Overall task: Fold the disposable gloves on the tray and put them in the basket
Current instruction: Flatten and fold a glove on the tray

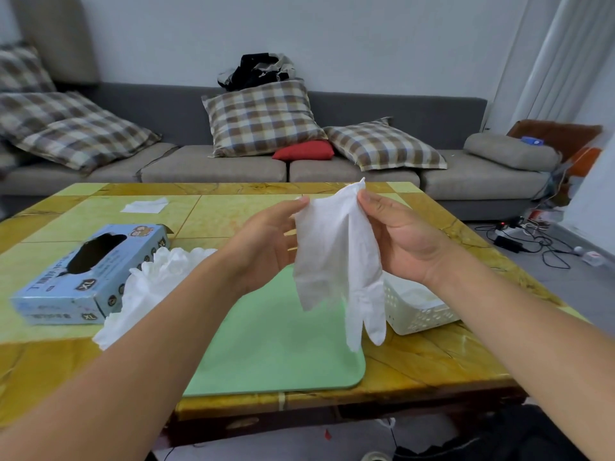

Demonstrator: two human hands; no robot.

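We hold one white glove [336, 257] up in the air with both hands, over the green tray [276, 347]. Our left hand [266, 241] pinches the top left edge of the glove with its fingertips. Our right hand [399, 234] pinches the top right edge, with its fingers curled a little round it. Both hands hold the same glove and nothing else.

We think this is the start of folding this glove. It is not folded yet. It hangs down loose, with the open cuff end at the top and the glove's finger parts pointing down near the tray. The next move, we guess, is to lay it flat on the tray or bring its two ends together. That needs soft, slow hands, because the glove is thin and floppy and can slip or bunch up.

The glove looks white, thin and wrinkly. Part of it is doubled over on the left side, and we can only see two or three of its finger parts at the bottom.

More white gloves lie in a pile [156, 281] on the left side of the tray, just beside the blue glove box [86, 277]. The white basket [419, 314] sits on the table [432, 361] just right of the tray, partly hidden by our right arm. Something white is already in it.
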